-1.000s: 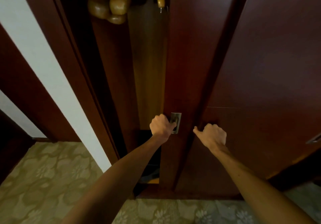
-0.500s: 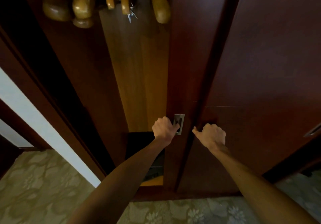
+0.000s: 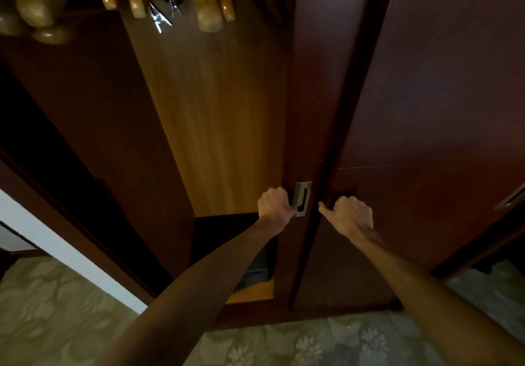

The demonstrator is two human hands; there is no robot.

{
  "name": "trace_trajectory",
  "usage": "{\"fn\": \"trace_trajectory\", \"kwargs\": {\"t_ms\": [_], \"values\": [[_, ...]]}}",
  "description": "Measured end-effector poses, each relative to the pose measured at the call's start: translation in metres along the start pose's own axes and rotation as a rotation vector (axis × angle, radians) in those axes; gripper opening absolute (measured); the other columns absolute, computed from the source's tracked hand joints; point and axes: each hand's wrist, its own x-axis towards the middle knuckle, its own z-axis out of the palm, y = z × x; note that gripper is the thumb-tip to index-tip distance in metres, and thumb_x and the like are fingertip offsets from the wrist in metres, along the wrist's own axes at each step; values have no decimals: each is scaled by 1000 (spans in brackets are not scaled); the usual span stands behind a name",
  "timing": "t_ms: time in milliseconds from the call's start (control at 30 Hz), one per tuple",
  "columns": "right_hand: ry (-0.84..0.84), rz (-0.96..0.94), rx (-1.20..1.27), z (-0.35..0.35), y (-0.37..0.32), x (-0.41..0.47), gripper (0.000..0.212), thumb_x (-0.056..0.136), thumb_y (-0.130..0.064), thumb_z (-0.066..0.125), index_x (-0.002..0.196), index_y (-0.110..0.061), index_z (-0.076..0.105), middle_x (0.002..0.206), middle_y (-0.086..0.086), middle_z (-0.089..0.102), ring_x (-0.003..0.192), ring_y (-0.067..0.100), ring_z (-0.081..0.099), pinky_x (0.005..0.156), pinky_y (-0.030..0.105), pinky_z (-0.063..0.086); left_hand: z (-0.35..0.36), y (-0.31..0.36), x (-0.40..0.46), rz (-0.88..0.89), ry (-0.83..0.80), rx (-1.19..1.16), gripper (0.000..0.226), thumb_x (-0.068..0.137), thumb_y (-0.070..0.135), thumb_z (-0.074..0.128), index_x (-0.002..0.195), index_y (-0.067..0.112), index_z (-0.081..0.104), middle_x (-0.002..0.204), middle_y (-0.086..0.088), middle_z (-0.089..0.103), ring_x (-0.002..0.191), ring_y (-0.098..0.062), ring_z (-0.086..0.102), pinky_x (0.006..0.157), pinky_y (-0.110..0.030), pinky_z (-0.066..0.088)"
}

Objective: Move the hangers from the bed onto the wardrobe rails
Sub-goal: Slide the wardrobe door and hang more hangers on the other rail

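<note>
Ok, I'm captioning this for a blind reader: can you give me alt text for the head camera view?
Two bare arms reach to a dark red wardrobe: the left hand grips the sliding door by its metal handle, and the right hand is curled against the neighbouring door. Wooden hangers hang in the open section at upper left, above patterned carpet.

Both bare forearms reach up from the bottom of the frame toward its centre, the left hand [image 3: 276,204] curled into a fist with knuckles forward, the right hand [image 3: 350,214] loosely closed, thumb pointing left.
</note>
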Motion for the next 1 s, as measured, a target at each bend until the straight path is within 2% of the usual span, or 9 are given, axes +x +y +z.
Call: {"fn": "trace_trajectory", "kwargs": {"t_ms": [67, 167, 300, 467, 533, 600, 700, 800, 1000], "values": [[-13, -6, 2, -1, 10, 1, 61, 95, -65, 45, 57, -19, 57, 59, -3, 60, 59, 17, 62, 63, 33, 55, 4, 8, 1, 32, -13, 21, 38, 88, 48, 72, 93, 11, 61, 93, -5, 62, 87, -20, 64, 64, -30, 46], [-19, -1, -10, -7, 21, 1, 62, 96, -65, 44, 57, -18, 56, 57, -4, 57, 53, 12, 58, 54, 26, 45, 10, 23, 4, 74, -38, 52, 32, 89, 42, 72, 89, 14, 56, 86, -2, 56, 82, -17, 62, 64, -29, 48], [-28, -27, -24, -10, 19, 3, 62, 95, -66, 45, 56, -19, 55, 56, -4, 58, 51, 12, 57, 51, 26, 44, 13, 41, 10, 117, -96, 49, 30, 86, 38, 76, 85, 14, 59, 82, 0, 57, 79, -18, 64, 60, -29, 48], [-60, -10, 11, -8, 20, 5, 60, 88, -73, 49, 61, -20, 59, 62, -4, 62, 58, 15, 64, 62, 33, 58, 24, 55, 14, 207, -121, 103, 15, 93, 20, 69, 102, 9, 64, 92, -3, 58, 93, -19, 64, 70, -27, 49], [-69, -7, -1, -10, 22, 4, 54, 90, -66, 53, 67, -19, 62, 65, -3, 64, 61, 15, 65, 63, 34, 59, 29, 61, 15, 235, -126, 124, 15, 93, 17, 67, 105, 9, 64, 102, -6, 64, 97, -22, 65, 74, -29, 51], [-72, -11, -22, -13, 20, 2, 43, 93, -55, 57, 72, -18, 62, 70, -4, 63, 63, 15, 63, 62, 31, 56, 30, 67, 14, 252, -142, 134, 12, 93, 14, 67, 104, 10, 64, 104, -7, 66, 97, -23, 66, 74, -30, 53], [-78, -5, -51, -17, 16, 0, 34, 95, -45, 58, 80, -16, 67, 75, -2, 61, 67, 16, 60, 63, 30, 53, 33, 72, 15, 289, -170, 181, 13, 93, 11, 65, 106, 10, 64, 107, -9, 65, 99, -25, 66, 80, -34, 57], [-78, 2, -45, -19, 15, -2, 28, 94, -40, 59, 82, -16, 69, 79, 0, 65, 72, 18, 66, 66, 33, 56, 33, 76, 15, 331, -190, 229, 17, 95, 11, 62, 112, 8, 61, 115, -13, 61, 106, -29, 62, 86, -37, 53], [-52, -26, 25, -33, 0, -9, 26, 99, -37, 54, 88, -17, 66, 86, 0, 64, 79, 18, 67, 71, 34, 57, 21, 76, 11, 354, -168, 242, 13, 98, 17, 58, 107, 10, 63, 108, -11, 62, 99, -27, 63, 79, -35, 51]]}}
